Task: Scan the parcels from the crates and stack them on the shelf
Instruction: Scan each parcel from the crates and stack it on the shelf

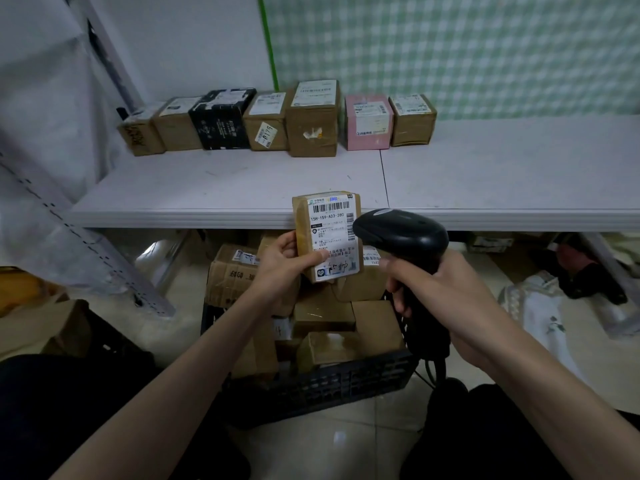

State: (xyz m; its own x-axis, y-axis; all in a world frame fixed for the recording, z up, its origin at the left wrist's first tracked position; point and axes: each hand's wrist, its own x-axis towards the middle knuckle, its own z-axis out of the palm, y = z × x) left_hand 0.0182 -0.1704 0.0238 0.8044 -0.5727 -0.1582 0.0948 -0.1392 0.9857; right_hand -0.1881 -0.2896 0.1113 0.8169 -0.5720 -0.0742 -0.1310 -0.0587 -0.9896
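My left hand (280,263) grips a small brown parcel (327,233) upright, its white barcode label facing me, just in front of the shelf's front edge. My right hand (440,289) grips the handle of a black barcode scanner (401,233), whose head sits right beside the label's right side. Below both hands a black plastic crate (325,382) on the floor holds several brown parcels (325,317). At the back of the white shelf (242,188) stands a row of several parcels (311,119), among them a black one and a pink one.
A slotted metal shelf upright (86,237) slants down at the left. More boxes lie under the shelf on the tiled floor. A cardboard box (41,327) sits at the lower left. The scanner's cable hangs down to the right of the crate.
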